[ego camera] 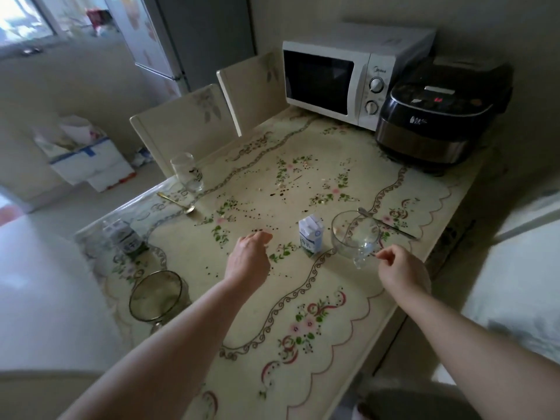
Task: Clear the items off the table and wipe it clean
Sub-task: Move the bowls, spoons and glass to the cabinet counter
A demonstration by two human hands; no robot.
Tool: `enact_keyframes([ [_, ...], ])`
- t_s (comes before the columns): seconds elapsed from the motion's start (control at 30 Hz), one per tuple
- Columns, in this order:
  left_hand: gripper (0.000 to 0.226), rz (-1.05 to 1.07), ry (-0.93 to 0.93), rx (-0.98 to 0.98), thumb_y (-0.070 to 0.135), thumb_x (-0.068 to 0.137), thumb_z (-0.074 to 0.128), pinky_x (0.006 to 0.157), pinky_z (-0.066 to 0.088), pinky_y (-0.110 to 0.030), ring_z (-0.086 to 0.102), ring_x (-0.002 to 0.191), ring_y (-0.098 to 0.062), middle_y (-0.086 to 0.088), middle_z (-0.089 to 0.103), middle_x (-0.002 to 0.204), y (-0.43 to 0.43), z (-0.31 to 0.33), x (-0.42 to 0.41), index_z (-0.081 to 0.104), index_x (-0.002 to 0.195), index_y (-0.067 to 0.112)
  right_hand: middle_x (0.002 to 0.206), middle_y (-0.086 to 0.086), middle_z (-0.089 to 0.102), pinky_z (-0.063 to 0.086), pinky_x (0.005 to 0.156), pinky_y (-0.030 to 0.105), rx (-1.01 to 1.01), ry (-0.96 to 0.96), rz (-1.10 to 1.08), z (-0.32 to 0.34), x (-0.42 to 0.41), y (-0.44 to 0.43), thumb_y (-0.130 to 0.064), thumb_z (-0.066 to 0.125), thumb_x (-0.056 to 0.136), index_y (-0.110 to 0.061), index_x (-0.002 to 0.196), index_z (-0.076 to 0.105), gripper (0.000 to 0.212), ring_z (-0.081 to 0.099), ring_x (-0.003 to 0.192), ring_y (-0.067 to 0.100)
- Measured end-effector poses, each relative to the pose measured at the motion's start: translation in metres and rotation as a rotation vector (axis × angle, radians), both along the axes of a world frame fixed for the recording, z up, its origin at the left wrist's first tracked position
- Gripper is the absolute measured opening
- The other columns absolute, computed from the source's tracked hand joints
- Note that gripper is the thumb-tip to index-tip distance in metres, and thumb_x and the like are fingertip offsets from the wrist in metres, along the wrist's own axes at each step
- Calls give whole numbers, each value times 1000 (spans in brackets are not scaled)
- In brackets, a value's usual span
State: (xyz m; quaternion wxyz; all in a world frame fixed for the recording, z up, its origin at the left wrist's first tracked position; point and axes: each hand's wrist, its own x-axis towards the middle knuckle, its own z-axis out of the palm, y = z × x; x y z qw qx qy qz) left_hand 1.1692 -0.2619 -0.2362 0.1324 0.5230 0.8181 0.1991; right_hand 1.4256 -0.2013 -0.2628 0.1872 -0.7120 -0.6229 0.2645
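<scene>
Starting at the left edge of the table (348, 334), there's a small labelled bottle (121, 237) standing upright, with a smoky glass bowl (156, 294) near the front left corner. Further back on that edge are a tall clear glass (187, 172) and a gold spoon (177, 203) lying flat. The person's left hand (250, 257) hovers over the middle of the table, fingers loosely curled and holding nothing. Dark crumbs (280, 194) are scattered all over the floral cloth beyond it. Right of that hand is a little milk carton (310, 234), then a clear glass bowl (353, 234) near the right edge, with a metal spoon (394, 227) propped on its rim. The right hand (400, 269) has its fingers curled in, empty, just beside the bowl's handle. A microwave (342, 83) and rice cooker (433, 122) fill the far right corner.
</scene>
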Motion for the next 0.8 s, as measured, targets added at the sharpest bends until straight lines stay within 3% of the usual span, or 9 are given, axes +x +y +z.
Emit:
enact_keyframes([
  [0.1,47,38,-20,-44,-3,96,36,94,47,-29,53,116,-13,1,59,130,4,-12,8,53,133,23,105,2,66,42,55,23,-41,-24,-1,-6,11,20,-15,49,94,-24,94,55,11,57,82,16],
  [0.23,45,117,-62,-50,-2,97,36,92,43,-27,52,118,-15,0,59,130,16,-19,28,53,132,19,109,0,64,44,64,26,-103,-88,34,-16,27,41,-14,50,93,-24,101,58,15,54,85,16],
  [0.43,44,303,-187,-101,-2,94,38,83,45,-27,54,105,-14,-1,59,126,34,-34,61,54,129,20,110,1,64,32,49,20,-172,-186,70,-28,50,79,-15,52,91,-27,98,60,16,52,83,17],
  [0.63,35,510,-365,-29,-1,94,44,73,41,-18,55,95,-11,1,61,117,57,-39,91,58,123,14,118,7,58,42,65,28,-203,-271,85,-38,65,119,-11,53,89,-25,115,58,30,51,93,21],
  [0.8,32,586,-377,-2,-1,95,44,81,43,-22,56,97,-12,-1,62,113,65,-45,107,60,119,12,120,7,56,43,78,32,-168,-357,116,-42,74,149,-14,54,89,-25,122,53,35,46,111,24],
])
